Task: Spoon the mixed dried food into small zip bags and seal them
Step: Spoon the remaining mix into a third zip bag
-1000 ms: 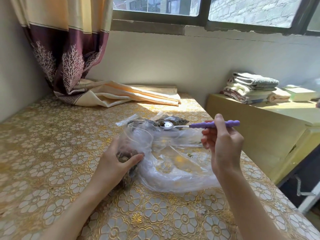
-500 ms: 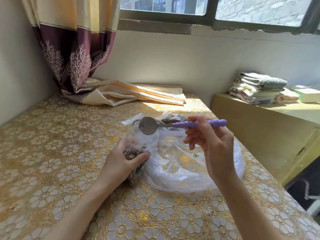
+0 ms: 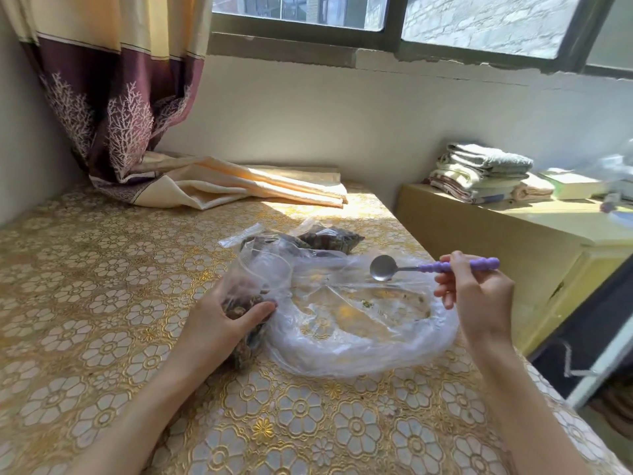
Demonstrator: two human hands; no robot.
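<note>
- right hand pinches the purple handle of the spoon, fingers curled round it; bowl looks empty and hangs over the big clear bag
- change: half a second ago the spoon bowl was at the mouth of the small zip bag; now it has swung back right, over the big bag. Reads as one spoonful dumped, going back for another
- left hand grips the small zip bag low down, thumb across the front, holding it upright with mouth open; same hold as before
- small zip bag has dark dried food in the lower part, top part see-through and empty, so likely not full yet, not sealed
- big clear bag lies flat on the bench, just right of the small bag and touching it; only scraps and crumbs visible inside, so little left to scoop, judging by this view
- behind: two filled bags of dark mix, near the far side of the big bag; can't tell if zipped
- curtain end bunched on far bench, folded towels on the yellow cabinet to the right, well apart
- in the way: loose crumpled rim of the big bag sits between spoon and remaining food; may snag the scoop
</note>
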